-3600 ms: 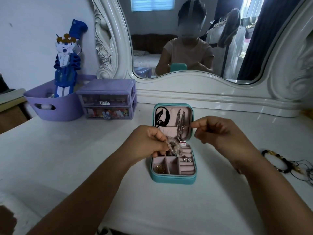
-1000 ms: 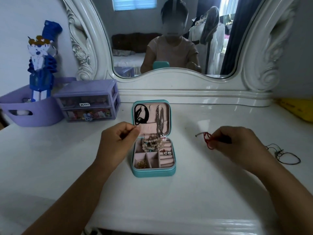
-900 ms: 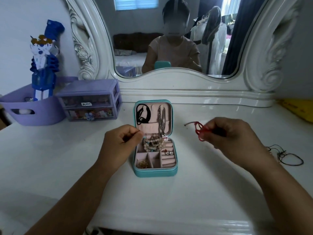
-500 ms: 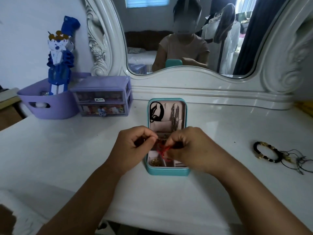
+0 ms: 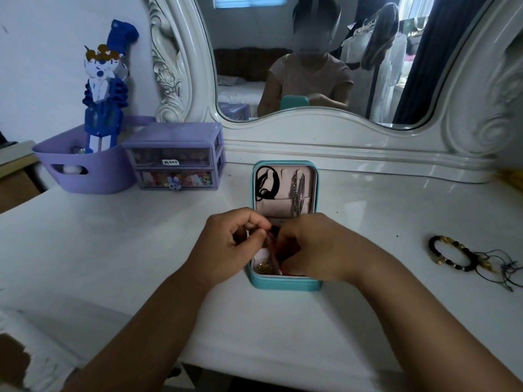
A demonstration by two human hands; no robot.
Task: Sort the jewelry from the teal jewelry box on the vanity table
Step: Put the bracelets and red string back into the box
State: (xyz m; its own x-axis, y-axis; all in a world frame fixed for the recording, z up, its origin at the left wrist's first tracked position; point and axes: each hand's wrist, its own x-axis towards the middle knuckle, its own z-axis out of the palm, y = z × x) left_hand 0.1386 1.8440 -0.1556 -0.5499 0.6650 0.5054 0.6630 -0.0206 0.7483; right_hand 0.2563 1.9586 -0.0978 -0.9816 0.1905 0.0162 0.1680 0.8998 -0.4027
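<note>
The teal jewelry box (image 5: 283, 284) lies open on the white vanity table (image 5: 113, 250). Its upright lid holds a black cord (image 5: 264, 182) and silver chains (image 5: 297, 193). Both hands meet over the tray. My left hand (image 5: 229, 247) pinches one end of a red string bracelet (image 5: 272, 244), and my right hand (image 5: 319, 248) grips the other part of it. A gold piece (image 5: 264, 267) shows in the front left compartment. My hands hide most of the tray.
A black and gold bead bracelet (image 5: 450, 253) and thin dark cords (image 5: 506, 267) lie on the table at the right. A purple mini drawer unit (image 5: 175, 157) and purple basket (image 5: 82, 162) with a blue figure stand back left. The mirror frame (image 5: 339, 142) runs behind.
My right hand carried the red string from the right side of the table back over the box. Both hands now hold it together above the tray.
</note>
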